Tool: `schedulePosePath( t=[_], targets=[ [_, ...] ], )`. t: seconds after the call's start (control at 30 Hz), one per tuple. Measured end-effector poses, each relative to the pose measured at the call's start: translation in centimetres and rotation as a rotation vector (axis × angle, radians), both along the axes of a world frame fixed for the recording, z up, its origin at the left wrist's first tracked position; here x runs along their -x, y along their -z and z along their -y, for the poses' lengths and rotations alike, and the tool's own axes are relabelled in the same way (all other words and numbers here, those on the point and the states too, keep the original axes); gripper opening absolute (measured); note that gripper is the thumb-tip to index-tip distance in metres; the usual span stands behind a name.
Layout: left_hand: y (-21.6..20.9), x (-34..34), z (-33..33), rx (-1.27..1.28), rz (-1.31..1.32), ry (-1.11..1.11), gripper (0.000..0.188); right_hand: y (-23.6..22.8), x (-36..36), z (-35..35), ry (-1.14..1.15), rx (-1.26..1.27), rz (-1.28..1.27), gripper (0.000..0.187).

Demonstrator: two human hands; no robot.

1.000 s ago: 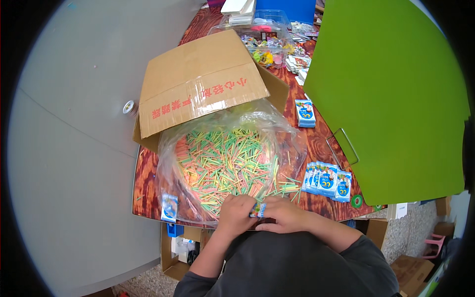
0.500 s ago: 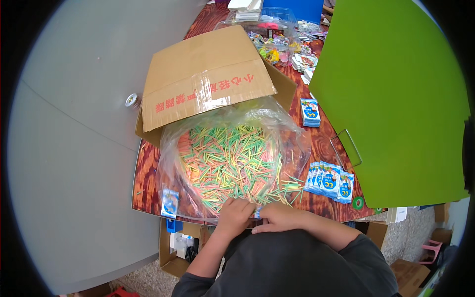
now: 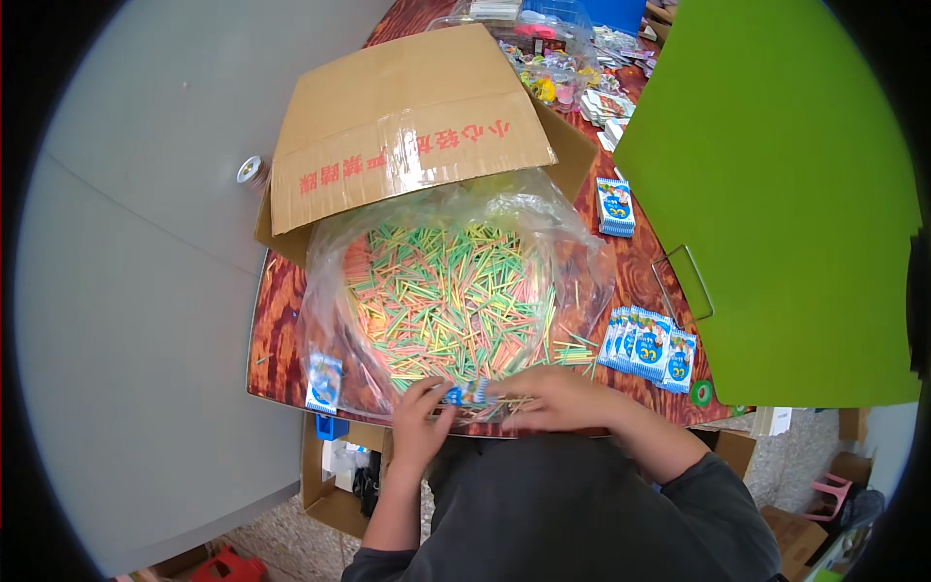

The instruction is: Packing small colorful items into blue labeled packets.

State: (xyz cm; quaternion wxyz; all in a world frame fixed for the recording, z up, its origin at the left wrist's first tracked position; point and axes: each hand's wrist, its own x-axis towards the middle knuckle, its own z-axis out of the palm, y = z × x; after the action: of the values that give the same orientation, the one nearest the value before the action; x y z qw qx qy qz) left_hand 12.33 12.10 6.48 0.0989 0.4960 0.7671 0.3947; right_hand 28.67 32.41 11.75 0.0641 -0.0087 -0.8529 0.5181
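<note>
packet work at table edge | left hand (image 3: 420, 415) pinches blue packet (image 3: 468, 392) | right hand (image 3: 561, 398) by sticks (image 3: 477, 415), grip unclear | now wants steadiness

A plain dark grey top (image 3: 572, 514) with loose short sleeves (image 3: 725, 504); the forearms (image 3: 661, 438) and fingers (image 3: 415, 394) bare

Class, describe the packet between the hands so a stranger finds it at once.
Find the brown cardboard box, then the clear bag of coloured sticks on its near side. At the bag's near edge, the blue-and-white packet is between the left hand and right hand. Similar packets lie apart on the table; only this one is at the hands.
</note>
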Motion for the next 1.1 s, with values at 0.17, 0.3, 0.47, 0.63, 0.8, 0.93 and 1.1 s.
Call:
schedulePosePath(
  t=[0.17, 0.3, 0.47, 0.63, 0.8, 0.93, 1.1],
  targets=[
    [0.2, 0.4, 0.1, -0.086, 0.298, -0.134, 0.035, 1.9, 2.3, -3.6, 0.323, -0.469, 0.059, 0.048],
    [0.5, -0.1, -0.1, -0.129, 0.337, -0.128, 0.036, 4.4, 5.8, -4.5, 0.204, -0.775, 0.353, 0.053],
    [0.8, -0.2, 0.8, -0.139, 0.334, -0.157, 0.037, 4.1, 7.1, -3.4, 0.115, -0.697, 0.501, 0.047],
    [0.7, -0.3, 1.0, -0.145, 0.327, -0.164, 0.036, 5.1, 6.8, -2.5, -0.024, -0.900, 0.493, 0.041],
    [-0.2, 0.0, 0.4, -0.149, 0.284, -0.161, 0.036, 5.7, 6.7, -0.8, -0.059, -1.047, 0.455, 0.034],
    [-0.4, 0.1, 0.3, -0.171, 0.262, -0.156, 0.035, 5.6, 6.3, -1.6, 0.019, -0.864, 0.405, 0.031],
    [0.4, 0.2, 0.0, -0.208, 0.490, -0.182, 0.031, 6.5, 5.5, -5.4, 0.165, -0.306, 0.289, 0.036]
  ],
)
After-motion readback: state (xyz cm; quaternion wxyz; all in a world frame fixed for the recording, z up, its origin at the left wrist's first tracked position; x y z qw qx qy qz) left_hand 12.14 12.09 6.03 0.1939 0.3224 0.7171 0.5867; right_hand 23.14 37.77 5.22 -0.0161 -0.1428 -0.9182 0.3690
